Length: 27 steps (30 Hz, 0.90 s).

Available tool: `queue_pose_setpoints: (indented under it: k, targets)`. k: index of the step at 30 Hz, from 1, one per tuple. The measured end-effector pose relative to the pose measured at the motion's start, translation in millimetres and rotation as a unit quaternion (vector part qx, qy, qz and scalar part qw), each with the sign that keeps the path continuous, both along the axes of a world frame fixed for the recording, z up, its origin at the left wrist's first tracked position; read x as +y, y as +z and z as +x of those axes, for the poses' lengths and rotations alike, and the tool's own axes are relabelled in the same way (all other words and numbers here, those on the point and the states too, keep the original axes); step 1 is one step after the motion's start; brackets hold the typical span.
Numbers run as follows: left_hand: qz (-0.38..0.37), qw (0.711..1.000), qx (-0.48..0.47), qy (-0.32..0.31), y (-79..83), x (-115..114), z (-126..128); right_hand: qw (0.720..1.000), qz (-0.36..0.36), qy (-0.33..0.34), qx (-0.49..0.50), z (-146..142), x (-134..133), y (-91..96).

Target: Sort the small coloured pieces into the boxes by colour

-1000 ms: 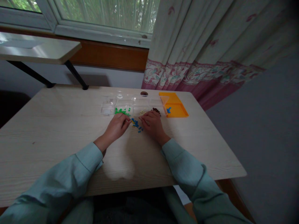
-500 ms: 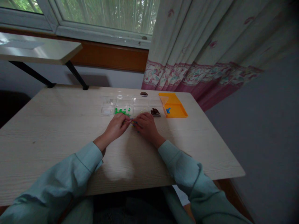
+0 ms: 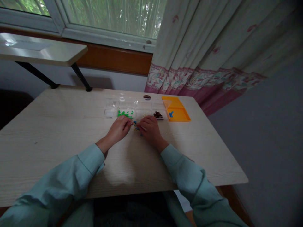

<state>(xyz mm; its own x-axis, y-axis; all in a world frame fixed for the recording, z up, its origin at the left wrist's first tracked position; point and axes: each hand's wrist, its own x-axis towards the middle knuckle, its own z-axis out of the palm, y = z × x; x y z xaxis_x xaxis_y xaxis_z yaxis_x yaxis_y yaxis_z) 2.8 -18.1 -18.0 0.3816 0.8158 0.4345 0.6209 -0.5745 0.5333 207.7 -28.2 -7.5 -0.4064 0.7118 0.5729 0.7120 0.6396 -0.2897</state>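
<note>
My left hand (image 3: 120,128) is closed, thumb and forefinger pinched at a cluster of small blue and yellow pieces (image 3: 134,123). From the other side my right hand (image 3: 151,129) meets the cluster with its fingers bent in a pinch; the exact item in its fingertips is too small to make out. A few more blue and yellow bits lie on the table just below the fingertips. Behind both hands is a clear compartment box (image 3: 111,108), with green pieces (image 3: 125,113), pale pieces partly hidden by my right hand, and dark brown pieces (image 3: 157,115).
An orange tray (image 3: 180,114) with a few blue pieces (image 3: 171,114) stands right of the clear box. A round hole (image 3: 147,97) is in the table (image 3: 66,142) near its back edge. A raised shelf (image 3: 59,56) is at the back left, a curtain (image 3: 180,75) behind.
The view has shifted slightly. My hands have drawn a little apart at the fingertips, so more of the blue and yellow cluster shows between them.
</note>
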Motion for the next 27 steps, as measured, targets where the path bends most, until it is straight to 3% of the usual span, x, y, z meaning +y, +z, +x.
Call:
queue_pose_setpoints:
  k: [3,6,9,13,21,27]
  targets:
    - [0.003,1.0,-0.003,0.016,-2.5,1,-1,0.999,0.012,-0.035,0.014,18,8,2.4]
    - [0.008,1.0,-0.008,0.02,-0.8,1,0,0.991,0.021,-0.132,0.031,55,22,6.9]
    - [0.008,1.0,-0.004,0.018,1.6,-1,1,0.953,0.018,-0.299,0.038,95,32,8.1]
    - [0.007,1.0,-0.003,0.019,1.7,-2,1,0.909,-0.031,-0.413,0.04,125,35,2.7]
    - [0.014,0.999,-0.011,0.029,-1.4,1,-3,0.893,-0.068,-0.445,0.005,127,34,-0.2]
    - [0.012,0.999,-0.024,0.042,-0.5,1,-5,0.91,0.0,-0.409,0.061,123,33,5.4]
